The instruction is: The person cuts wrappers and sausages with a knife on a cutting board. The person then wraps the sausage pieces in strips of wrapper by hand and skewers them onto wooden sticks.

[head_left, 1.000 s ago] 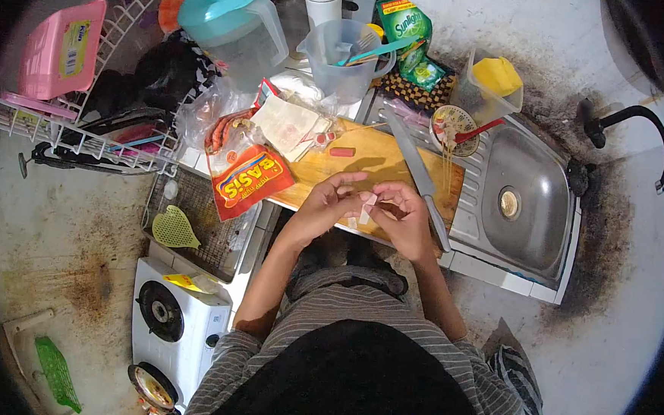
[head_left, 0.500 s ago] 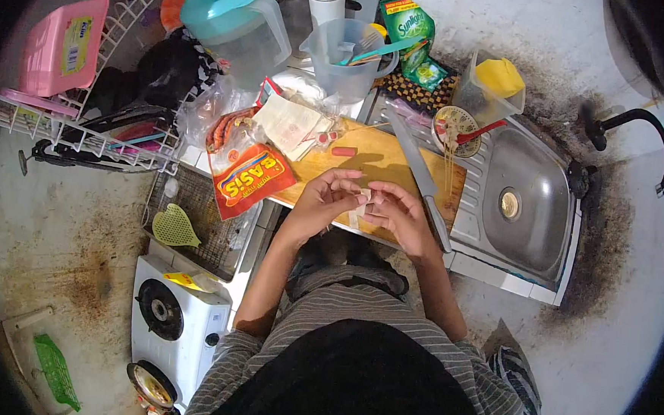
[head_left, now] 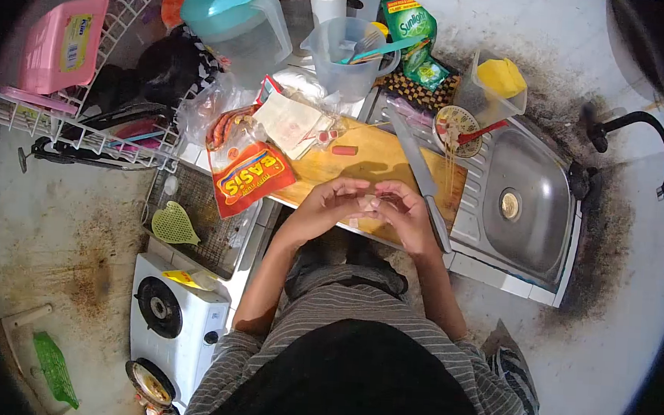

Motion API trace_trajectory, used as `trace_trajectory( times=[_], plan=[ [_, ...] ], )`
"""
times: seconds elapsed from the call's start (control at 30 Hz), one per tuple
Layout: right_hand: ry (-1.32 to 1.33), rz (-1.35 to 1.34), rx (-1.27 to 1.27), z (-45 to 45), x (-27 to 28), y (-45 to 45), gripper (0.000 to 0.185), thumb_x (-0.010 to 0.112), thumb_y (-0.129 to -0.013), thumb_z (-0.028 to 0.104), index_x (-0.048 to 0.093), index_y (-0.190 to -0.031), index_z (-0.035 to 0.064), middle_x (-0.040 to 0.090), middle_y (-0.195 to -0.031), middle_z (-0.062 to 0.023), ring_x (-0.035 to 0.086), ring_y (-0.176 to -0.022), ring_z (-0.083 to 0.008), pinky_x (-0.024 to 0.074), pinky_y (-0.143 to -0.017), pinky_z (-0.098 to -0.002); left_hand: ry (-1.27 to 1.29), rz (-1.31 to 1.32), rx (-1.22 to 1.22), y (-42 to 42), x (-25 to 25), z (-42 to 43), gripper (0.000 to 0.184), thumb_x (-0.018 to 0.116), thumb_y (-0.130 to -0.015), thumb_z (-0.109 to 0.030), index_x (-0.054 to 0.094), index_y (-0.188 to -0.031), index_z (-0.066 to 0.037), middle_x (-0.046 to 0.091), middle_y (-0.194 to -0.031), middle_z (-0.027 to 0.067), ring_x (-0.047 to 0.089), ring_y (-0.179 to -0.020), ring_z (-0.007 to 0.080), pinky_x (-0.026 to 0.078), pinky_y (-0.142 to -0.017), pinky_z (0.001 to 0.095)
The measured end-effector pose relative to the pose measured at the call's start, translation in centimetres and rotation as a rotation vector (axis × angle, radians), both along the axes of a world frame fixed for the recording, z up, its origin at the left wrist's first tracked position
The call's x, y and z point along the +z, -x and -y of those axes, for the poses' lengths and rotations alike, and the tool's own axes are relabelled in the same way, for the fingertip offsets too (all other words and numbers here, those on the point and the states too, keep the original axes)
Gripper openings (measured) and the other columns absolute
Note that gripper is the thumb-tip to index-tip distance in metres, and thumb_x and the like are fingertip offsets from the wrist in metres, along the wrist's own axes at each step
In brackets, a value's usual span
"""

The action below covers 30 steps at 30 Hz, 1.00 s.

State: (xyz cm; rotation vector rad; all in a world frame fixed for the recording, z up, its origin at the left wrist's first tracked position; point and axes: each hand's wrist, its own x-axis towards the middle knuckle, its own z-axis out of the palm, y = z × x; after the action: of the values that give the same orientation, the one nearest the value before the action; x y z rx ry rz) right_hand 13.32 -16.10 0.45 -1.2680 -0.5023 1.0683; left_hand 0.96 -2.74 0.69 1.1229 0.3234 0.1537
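Note:
My left hand (head_left: 322, 211) and my right hand (head_left: 409, 218) meet over the front edge of a wooden cutting board (head_left: 315, 172). Between their fingertips they pinch a small pale strip (head_left: 369, 203) that looks like spring roll skin; the fingers hide much of it. A short piece of red sausage (head_left: 344, 150) lies on the board beyond my hands. To its left are a stack of square, pale skins (head_left: 291, 125) and a red sausage packet (head_left: 250, 180). Right of my right hand, a large knife (head_left: 423, 171) rests across the board, its handle toward me.
A bowl (head_left: 458, 130) with a red-handled utensil and wooden skewers stands beside the sink (head_left: 534, 197). Behind the board are a clear measuring jug (head_left: 345, 60) and a lidded pitcher (head_left: 240, 38). A dish rack (head_left: 123, 149) and gas stove (head_left: 181, 316) are at left.
My fingers have shifted around the pale strip, and my hands have drawn closer together with the fingertips nearly meeting. The board, knife and sausage piece stay where they were.

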Motion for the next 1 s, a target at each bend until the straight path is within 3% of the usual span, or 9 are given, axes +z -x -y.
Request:
trace_trajectory(
  times=[0.03, 0.27, 0.33, 0.47, 0.57, 0.63, 0.67, 0.73, 1.0],
  plan=[
    [-0.012, 0.070, -0.002, 0.0, 0.0, 0.0, 0.025, 0.061, -0.081, 0.006, 0.051, -0.103, 0.0001, 0.056, -0.097, -0.0075, 0.055, -0.090, -0.0134, 0.0482, -0.079, -0.0265, 0.110, -0.076, 0.046, 0.0, 0.4, 0.0, 0.042, 0.058, -0.081, 0.000, 0.044, -0.120, -0.001, 0.055, -0.106, 0.0072, 0.055, -0.096, 0.0141, 0.047, -0.083, 0.0269],
    [0.036, 0.293, 0.000, -1.0, 1.5, 0.3, 0.029, 0.064, -0.077, 0.002, 0.050, -0.102, 0.0013, 0.059, -0.091, -0.0071, 0.058, -0.086, -0.0122, 0.0474, -0.076, -0.0240, 0.033, -0.079, 0.106, 0.7, -0.9, -0.3, 0.040, 0.059, -0.082, -0.004, 0.046, -0.119, -0.001, 0.060, -0.097, 0.0074, 0.059, -0.089, 0.0145, 0.048, -0.082, 0.0263],
    [0.118, 0.400, 0.094, -1.4, 1.9, 0.3, 0.030, 0.066, -0.077, 0.004, 0.050, -0.102, 0.0004, 0.060, -0.094, -0.0087, 0.059, -0.087, -0.0129, 0.0471, -0.078, -0.0257, -0.110, -0.095, 0.104, 1.2, -1.6, -0.4, 0.040, 0.060, -0.081, -0.004, 0.047, -0.119, 0.000, 0.060, -0.099, 0.0082, 0.059, -0.089, 0.0138, 0.048, -0.081, 0.0254],
    [0.059, 0.633, 0.274, -2.4, 3.9, 0.3, 0.030, 0.066, -0.077, 0.006, 0.052, -0.103, 0.0006, 0.060, -0.095, -0.0088, 0.059, -0.090, -0.0148, 0.0468, -0.079, -0.0279, -0.058, -0.051, 0.148, 2.6, -1.9, -0.9, 0.040, 0.060, -0.081, -0.004, 0.046, -0.119, 0.000, 0.060, -0.098, 0.0079, 0.059, -0.088, 0.0132, 0.048, -0.080, 0.0253],
    [0.017, 0.768, 0.433, -4.2, 4.9, -0.9, 0.036, 0.060, -0.076, 0.003, 0.049, -0.110, -0.0006, 0.058, -0.098, -0.0140, 0.056, -0.096, -0.0216, 0.0447, -0.083, -0.0328, 0.077, -0.137, 0.250, 4.0, -2.2, -1.6, 0.037, 0.058, -0.083, -0.003, 0.047, -0.118, 0.000, 0.060, -0.097, 0.0080, 0.058, -0.090, 0.0135, 0.049, -0.079, 0.0263],
    [0.003, 1.271, 0.258, -6.5, 3.4, -2.1, 0.031, 0.056, -0.073, -0.001, 0.053, -0.104, -0.0012, 0.056, -0.097, -0.0154, 0.054, -0.096, -0.0280, 0.0439, -0.084, -0.0362, 0.306, -0.056, 0.305, 5.1, -2.3, -2.2, 0.037, 0.054, -0.085, -0.004, 0.045, -0.121, -0.001, 0.059, -0.099, 0.0084, 0.059, -0.090, 0.0156, 0.049, -0.082, 0.0279],
    [-0.002, 1.271, 0.254, -7.6, 2.4, -2.7, 0.031, 0.056, -0.073, -0.001, 0.053, -0.104, -0.0012, 0.056, -0.097, -0.0154, 0.054, -0.096, -0.0280, 0.0439, -0.084, -0.0362, 0.300, -0.056, 0.305, 5.5, -2.4, -2.3, 0.037, 0.054, -0.085, -0.004, 0.045, -0.121, -0.001, 0.059, -0.099, 0.0084, 0.059, -0.090, 0.0156, 0.049, -0.082, 0.0279],
    [0.243, 1.570, 0.111, -9.7, 0.0, -3.9, 0.028, 0.053, -0.070, -0.005, 0.056, -0.097, -0.0009, 0.056, -0.094, -0.0157, 0.052, -0.095, -0.0309, 0.0443, -0.083, -0.0369, 0.431, 0.015, 0.417, 6.2, -2.4, -2.6, 0.036, 0.050, -0.088, -0.010, 0.043, -0.123, -0.003, 0.057, -0.101, 0.0066, 0.058, -0.092, 0.0164, 0.051, -0.081, 0.0279],
    [0.326, 1.722, 0.157, -12.8, -4.2, -6.2, 0.011, 0.053, -0.075, 0.003, 0.057, -0.085, 0.0033, 0.055, -0.086, -0.0132, 0.054, -0.087, -0.0305, 0.0469, -0.073, -0.0376, 0.789, 0.372, 0.466, 8.5, -4.3, -4.4, 0.033, 0.047, -0.090, -0.015, 0.043, -0.123, -0.007, 0.056, -0.103, 0.0066, 0.058, -0.093, 0.0162, 0.051, -0.082, 0.0294]
  ],
)
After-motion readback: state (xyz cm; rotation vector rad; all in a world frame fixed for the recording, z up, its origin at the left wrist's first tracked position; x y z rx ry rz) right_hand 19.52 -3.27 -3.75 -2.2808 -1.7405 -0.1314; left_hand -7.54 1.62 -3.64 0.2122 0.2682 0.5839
